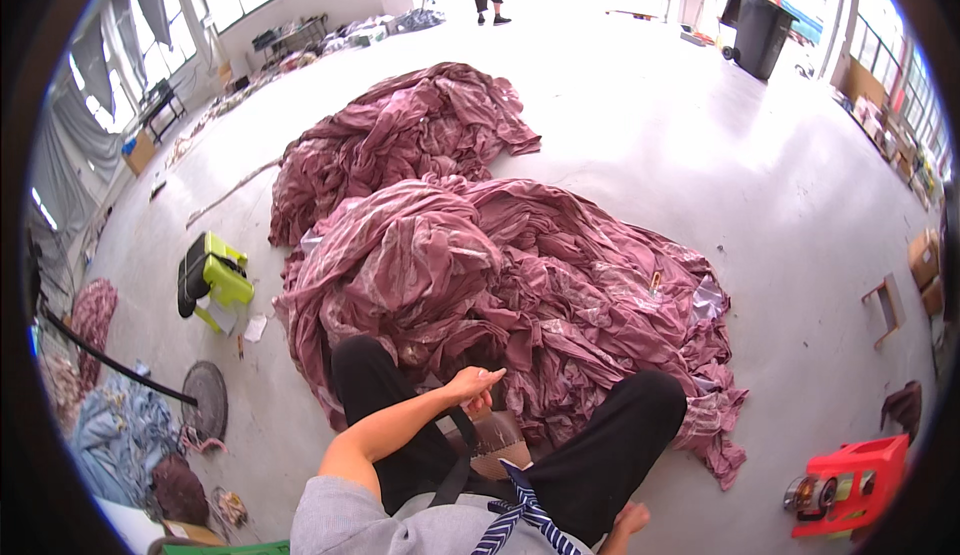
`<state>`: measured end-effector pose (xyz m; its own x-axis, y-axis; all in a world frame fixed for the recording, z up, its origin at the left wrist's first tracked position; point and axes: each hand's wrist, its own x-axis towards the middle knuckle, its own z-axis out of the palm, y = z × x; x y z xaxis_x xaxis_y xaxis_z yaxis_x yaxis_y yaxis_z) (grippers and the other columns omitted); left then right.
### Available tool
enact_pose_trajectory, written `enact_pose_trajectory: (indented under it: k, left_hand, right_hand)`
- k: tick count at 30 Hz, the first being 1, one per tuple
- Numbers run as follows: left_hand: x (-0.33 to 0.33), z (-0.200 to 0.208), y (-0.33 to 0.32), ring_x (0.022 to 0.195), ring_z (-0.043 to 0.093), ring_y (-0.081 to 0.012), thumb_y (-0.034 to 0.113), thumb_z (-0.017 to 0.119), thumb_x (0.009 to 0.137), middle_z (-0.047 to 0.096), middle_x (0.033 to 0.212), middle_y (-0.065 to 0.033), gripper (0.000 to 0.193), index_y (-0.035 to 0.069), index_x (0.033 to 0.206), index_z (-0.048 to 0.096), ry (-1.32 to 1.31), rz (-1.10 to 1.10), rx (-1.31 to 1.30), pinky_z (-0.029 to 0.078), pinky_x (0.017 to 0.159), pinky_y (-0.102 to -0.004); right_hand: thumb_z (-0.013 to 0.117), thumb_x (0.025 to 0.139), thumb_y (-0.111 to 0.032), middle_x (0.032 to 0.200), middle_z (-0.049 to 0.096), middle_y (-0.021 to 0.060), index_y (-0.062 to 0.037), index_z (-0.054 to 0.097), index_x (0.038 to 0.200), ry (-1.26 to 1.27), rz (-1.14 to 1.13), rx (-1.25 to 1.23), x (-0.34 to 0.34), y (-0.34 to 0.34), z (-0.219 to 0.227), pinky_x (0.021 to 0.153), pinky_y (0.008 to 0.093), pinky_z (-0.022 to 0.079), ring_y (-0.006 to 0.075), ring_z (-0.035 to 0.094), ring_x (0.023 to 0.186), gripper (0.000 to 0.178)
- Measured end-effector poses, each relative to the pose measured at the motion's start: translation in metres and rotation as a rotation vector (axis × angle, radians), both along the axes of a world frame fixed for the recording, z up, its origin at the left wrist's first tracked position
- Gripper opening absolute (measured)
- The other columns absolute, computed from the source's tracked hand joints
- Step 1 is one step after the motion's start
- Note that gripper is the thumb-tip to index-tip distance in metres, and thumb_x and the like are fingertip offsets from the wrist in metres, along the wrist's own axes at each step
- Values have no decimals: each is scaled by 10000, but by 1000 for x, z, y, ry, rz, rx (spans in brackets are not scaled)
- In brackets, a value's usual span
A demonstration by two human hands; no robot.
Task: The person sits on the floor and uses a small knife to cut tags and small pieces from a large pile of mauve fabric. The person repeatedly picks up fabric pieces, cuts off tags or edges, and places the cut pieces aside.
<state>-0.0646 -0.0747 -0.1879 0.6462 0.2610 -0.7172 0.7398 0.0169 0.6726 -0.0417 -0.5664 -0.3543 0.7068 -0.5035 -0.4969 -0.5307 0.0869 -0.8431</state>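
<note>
Rumpled dusky-pink patterned cloth heap up close, bare L hand part-curled, bare R hand low, can't tell what either grips, so best work one loose fold at a time w/ both.

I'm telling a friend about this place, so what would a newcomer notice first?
First, the huge heap of pink cloth, sprawling across the middle of the view. Then the bright red plastic frame at lower right, and the lime-green stool left of the heap.
</note>
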Motion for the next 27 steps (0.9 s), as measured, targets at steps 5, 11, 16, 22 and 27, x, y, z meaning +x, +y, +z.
enact_pose_trajectory:
  k: [5,11,16,22,27]
  left_hand:
    - [-1,13,-3,322,417,-75,530,488,870,622,600,-87,503,46,734,506,-119,14,-29,295,290,-208]
    - [22,41,-3,416,525,-149,407,475,906,637,703,-141,388,42,800,555,-498,236,-561,399,343,-258]
    - [13,68,0,986,599,-307,393,344,963,547,1185,-210,490,22,1278,401,-846,505,-838,516,797,-414]
    - [13,76,3,998,595,-286,396,341,963,520,1212,-229,498,43,1313,376,-893,386,-883,515,823,-390]
    - [12,67,-2,977,598,-287,480,337,943,529,1189,-229,570,50,1318,369,-913,331,-1017,515,823,-392]
  right_hand:
    - [465,934,-204,642,473,14,-19,505,899,-683,31,-257,125,68,190,460,218,336,86,440,543,193]
    - [540,895,-118,835,589,72,29,525,1044,-1092,792,100,109,229,336,672,233,481,122,569,747,210]
    - [589,874,-193,832,614,39,5,574,1051,-514,1503,224,77,336,292,617,216,456,83,582,744,266]
    - [631,853,-274,831,628,27,-3,565,1045,-172,1619,495,82,361,261,485,158,382,60,578,669,338]
    - [669,825,-207,751,625,26,-13,601,968,-143,1553,589,78,361,238,467,161,366,59,549,576,250]
